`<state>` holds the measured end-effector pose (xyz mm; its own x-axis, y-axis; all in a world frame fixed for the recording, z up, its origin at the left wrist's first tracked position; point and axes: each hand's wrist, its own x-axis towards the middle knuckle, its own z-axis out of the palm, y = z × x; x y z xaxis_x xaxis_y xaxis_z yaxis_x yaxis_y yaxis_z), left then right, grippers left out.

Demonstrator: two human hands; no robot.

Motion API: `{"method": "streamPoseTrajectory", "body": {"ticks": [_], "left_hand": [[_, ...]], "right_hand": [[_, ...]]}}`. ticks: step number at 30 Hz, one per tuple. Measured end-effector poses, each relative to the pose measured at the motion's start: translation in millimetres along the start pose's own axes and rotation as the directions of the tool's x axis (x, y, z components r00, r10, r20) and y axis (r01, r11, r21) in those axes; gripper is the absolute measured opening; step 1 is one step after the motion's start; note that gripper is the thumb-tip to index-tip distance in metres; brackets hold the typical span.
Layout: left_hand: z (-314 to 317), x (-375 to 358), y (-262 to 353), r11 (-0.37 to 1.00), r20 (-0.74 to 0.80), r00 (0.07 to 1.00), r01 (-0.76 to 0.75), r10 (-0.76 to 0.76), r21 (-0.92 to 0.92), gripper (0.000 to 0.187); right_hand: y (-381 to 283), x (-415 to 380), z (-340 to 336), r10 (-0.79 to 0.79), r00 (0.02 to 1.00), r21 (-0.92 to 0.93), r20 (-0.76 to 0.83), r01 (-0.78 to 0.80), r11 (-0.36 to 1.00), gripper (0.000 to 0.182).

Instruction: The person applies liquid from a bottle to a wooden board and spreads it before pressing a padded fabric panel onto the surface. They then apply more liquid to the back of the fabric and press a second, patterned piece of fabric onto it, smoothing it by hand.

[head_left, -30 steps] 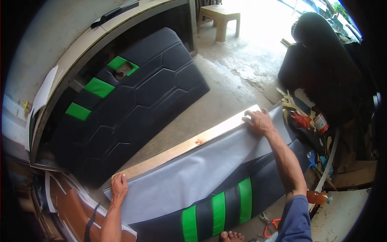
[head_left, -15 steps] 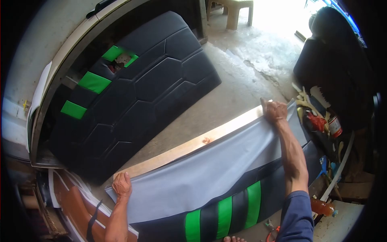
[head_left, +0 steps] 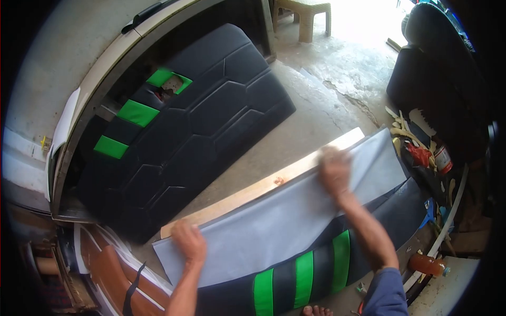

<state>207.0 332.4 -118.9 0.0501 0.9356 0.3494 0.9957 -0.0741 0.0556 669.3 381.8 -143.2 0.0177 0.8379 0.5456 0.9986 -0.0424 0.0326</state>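
Note:
A long pale wooden board (head_left: 247, 192) lies diagonally, with the edge of a grey sheet of material (head_left: 253, 237) along its near side. The sheet joins a black cover with green stripes (head_left: 304, 279) nearer to me. My left hand (head_left: 190, 241) is at the board's left end, on the sheet's edge, its fingers bent and blurred. My right hand (head_left: 335, 171) rests over the board and sheet edge toward the right end; motion smears its fingers. Beyond the board lies a black padded panel (head_left: 211, 113) with green patches.
A black seat (head_left: 437, 95) stands at the right, near scraps, a red and white can (head_left: 443, 159) and a bottle of orange liquid (head_left: 428, 264). Brown material (head_left: 113, 268) lies lower left. A stool (head_left: 304, 16) is at the top.
My right hand has moved left along the board, away from its right end. My left hand has shifted slightly right and is now blurred. The whole view has shifted a little.

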Motion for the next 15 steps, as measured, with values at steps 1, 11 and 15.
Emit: {"method": "streamPoseTrajectory", "body": {"ticks": [1,11,15], "left_hand": [[-5.5,-2.7,34.5,0.98,0.061,0.99,-0.116,0.128,-0.164,0.035],[3.4,-21.3,92.6,0.92,0.482,0.799,-0.219,0.36,-0.325,0.075],[-0.1,-20.2,94.4,0.937,0.51,0.795,-0.211,0.33,-0.277,0.072]], "right_hand": [[-46.8,-19.4,-15.5,-0.138,0.99,0.182,0.003,0.135,0.974,0.029],[-89.6,-50.9,-41.5,-0.166,0.856,0.387,0.489,-0.042,0.921,0.062],[-9.9,-36.9,-37.8,0.052,0.82,0.209,0.57,-0.206,0.956,0.064]]}}
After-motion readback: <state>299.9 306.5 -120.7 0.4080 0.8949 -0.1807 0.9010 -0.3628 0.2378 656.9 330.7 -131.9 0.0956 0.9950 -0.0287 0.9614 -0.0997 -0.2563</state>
